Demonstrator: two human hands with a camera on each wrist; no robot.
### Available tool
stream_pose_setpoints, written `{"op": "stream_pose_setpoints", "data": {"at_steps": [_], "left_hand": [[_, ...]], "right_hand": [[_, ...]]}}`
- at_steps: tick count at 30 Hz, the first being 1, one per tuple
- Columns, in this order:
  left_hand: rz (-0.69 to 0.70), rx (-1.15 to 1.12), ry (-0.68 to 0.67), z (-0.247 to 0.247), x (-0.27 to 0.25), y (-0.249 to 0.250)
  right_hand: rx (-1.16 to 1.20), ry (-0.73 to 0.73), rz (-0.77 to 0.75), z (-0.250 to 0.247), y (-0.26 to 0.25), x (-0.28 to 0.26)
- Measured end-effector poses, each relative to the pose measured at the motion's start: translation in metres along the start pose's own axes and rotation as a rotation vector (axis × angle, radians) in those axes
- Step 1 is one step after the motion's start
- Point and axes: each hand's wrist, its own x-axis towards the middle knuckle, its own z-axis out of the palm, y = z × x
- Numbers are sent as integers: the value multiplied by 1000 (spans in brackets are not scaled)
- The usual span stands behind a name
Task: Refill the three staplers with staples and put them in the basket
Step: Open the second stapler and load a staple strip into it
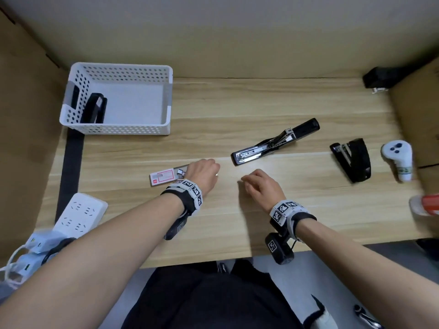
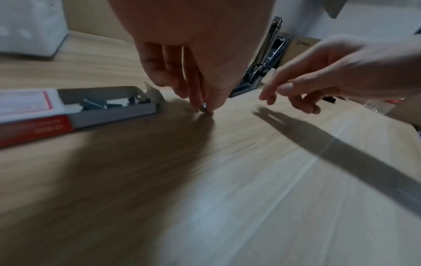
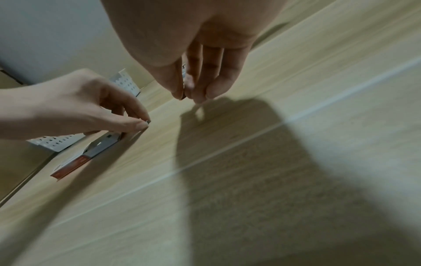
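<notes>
staples (image 2: pixel 204 107): thin brittle strip, light, snaps easily; my left hand (image 1: pixel 203 170) pinches it by long sides near box (image 1: pixel 164 177). right hand (image 1: pixel 261 184) pinches small piece, content unclear. open stapler (image 1: pixel 273 143) waits.

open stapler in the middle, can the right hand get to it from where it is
Probably yes. The open stapler lies just beyond the right hand with only bare table between them. But that hand's fingers seem to pinch a small staple strip, so it is not free to grip.
</notes>
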Motion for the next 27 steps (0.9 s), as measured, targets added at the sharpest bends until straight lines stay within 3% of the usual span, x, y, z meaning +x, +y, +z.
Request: {"op": "stream_pose_setpoints", "data": {"at_steps": [5,8,13,19,27], "left_hand": [[-27,-29,-45,-7,15,0],[-70,-153,42,-26,28,13],[0,-184,145,-52,62,39],[8,-110,67,-44,82,55],[9,-98,77,-42,84,58]], "right_hand": [[4,20,32,-15,4,-3],[24,47,38,-21,4,0],[74,98,44,-24,10,3],[99,107,94,-24,27,-6],[108,109,118,-23,37,-6]]}}
